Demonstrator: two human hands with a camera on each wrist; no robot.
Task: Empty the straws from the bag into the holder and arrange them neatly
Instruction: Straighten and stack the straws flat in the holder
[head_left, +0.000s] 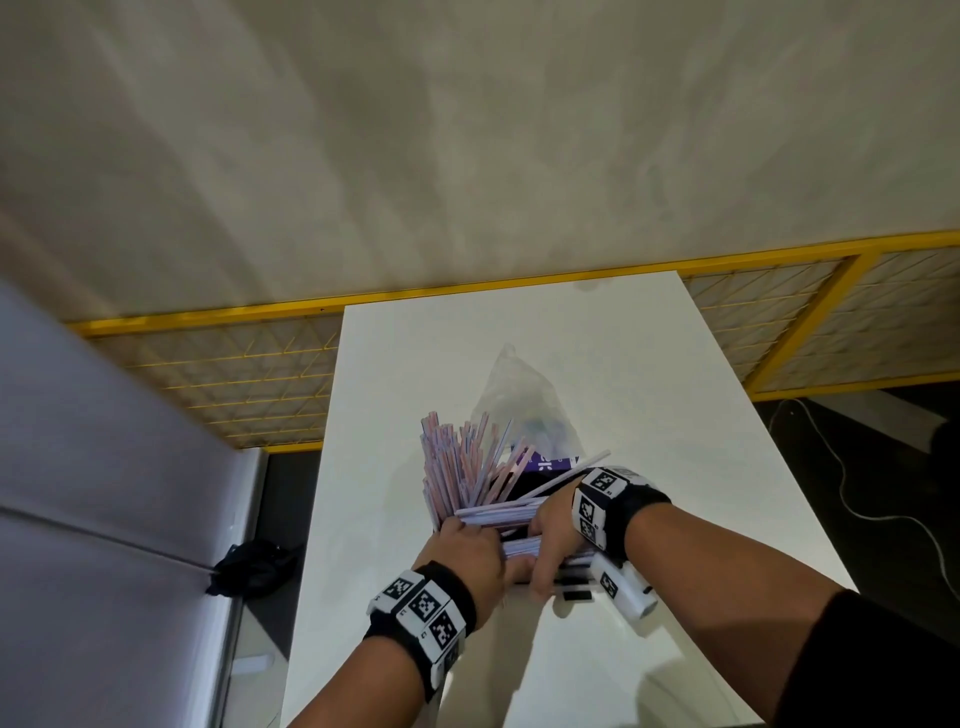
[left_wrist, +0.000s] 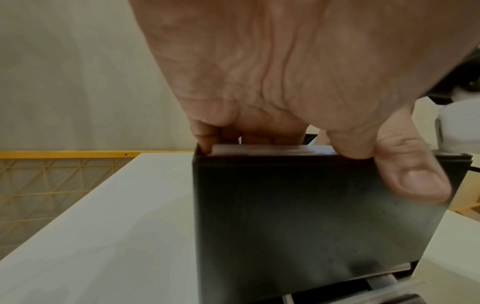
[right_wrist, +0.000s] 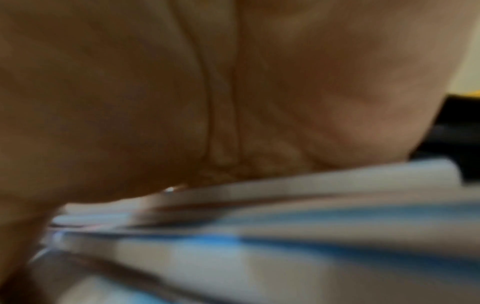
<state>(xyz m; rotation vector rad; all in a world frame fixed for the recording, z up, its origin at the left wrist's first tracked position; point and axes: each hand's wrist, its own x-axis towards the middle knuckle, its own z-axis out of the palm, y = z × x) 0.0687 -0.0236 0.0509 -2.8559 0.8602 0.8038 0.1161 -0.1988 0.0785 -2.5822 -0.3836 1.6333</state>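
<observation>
The black holder (left_wrist: 311, 216) is gripped at its rim by the left hand (head_left: 467, 551) on the white table (head_left: 649, 389). A bundle of straws (head_left: 457, 467), fanned half out of it, is clenched by the right hand (head_left: 553, 535). The empty bag (head_left: 519, 400) lies behind. Loose straws could be spilled if the holder is tipped.

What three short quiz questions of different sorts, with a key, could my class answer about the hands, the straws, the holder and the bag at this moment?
1. True or false: the clear bag lies on the white table beyond the straws.
2. Multiple choice: the left hand touches the black holder by A) lying flat beside it, B) thumb on its outer wall with fingers over the rim, C) lifting it from below.
3. Fill in: the right hand rests on a bundle of ____.

Key: 1 true; 2 B; 3 straws.
</observation>
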